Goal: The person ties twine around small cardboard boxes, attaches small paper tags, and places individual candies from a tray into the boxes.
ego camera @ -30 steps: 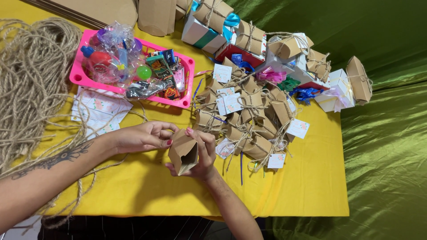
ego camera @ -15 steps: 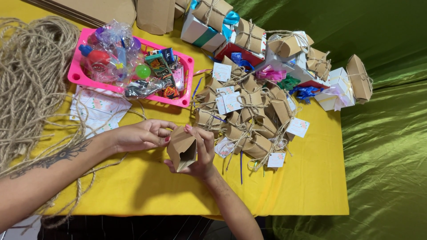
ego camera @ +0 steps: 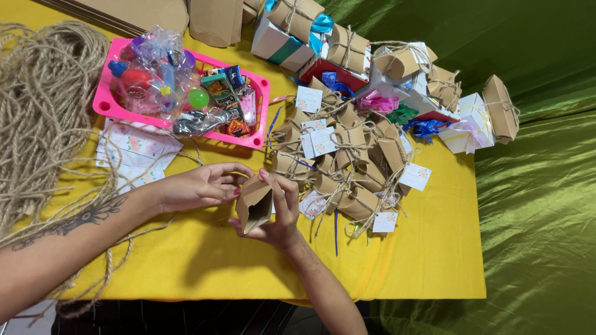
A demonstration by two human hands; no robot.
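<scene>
The right hand (ego camera: 276,214) cups a small open-ended brown kraft-paper box (ego camera: 253,203) from below and behind, fingers curled up around its far side, its open mouth facing the camera. The left hand (ego camera: 202,185) lies just to the left of the box, its fingertips closed on the box's near edge; whether they pinch a flap or only press against it is hard to tell from this angle. Both hands hover over the yellow tablecloth (ego camera: 428,260).

Taking the box as the landmark: directly beyond it and to its right sits a heap of finished kraft boxes tied with twine and white tags (ego camera: 347,161). Up and to its left stands a pink plastic tray (ego camera: 105,105) filled with wrapped sweets and small toys. Just below that tray lie white printed cards (ego camera: 139,146). Far to the left sprawls a big tangle of jute twine (ego camera: 43,111).
</scene>
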